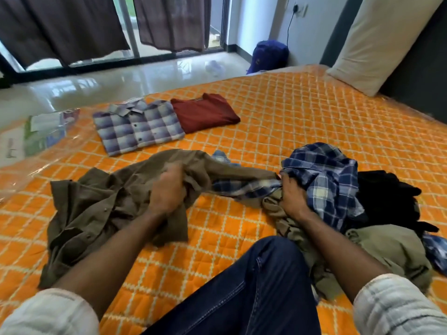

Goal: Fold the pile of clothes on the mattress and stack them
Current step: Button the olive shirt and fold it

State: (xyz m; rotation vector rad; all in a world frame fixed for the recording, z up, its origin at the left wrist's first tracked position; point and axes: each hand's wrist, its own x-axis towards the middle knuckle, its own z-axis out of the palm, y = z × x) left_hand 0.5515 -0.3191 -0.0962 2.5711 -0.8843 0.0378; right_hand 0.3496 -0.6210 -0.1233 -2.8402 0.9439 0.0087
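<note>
Pulling a crumpled olive-brown button shirt [101,204] free of the unfolded pile.

The left hand [167,189] grasps a bunch of the olive shirt; the right hand [294,195] clutches the navy-and-white checked cotton shirt [324,180], whose sleeve runs between the hands and looks tangled with it. Tugging harder could drag the pile [377,213] beside the right hand across the orange quilted mattress [290,117]. Beyond the left hand lie a folded purple checked shirt [136,126] and maroon tee [205,112], side by side. No containers show.

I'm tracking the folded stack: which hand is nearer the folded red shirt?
Left. The left hand grips the olive shirt below the red shirt; the right hand sits farther right.
</note>
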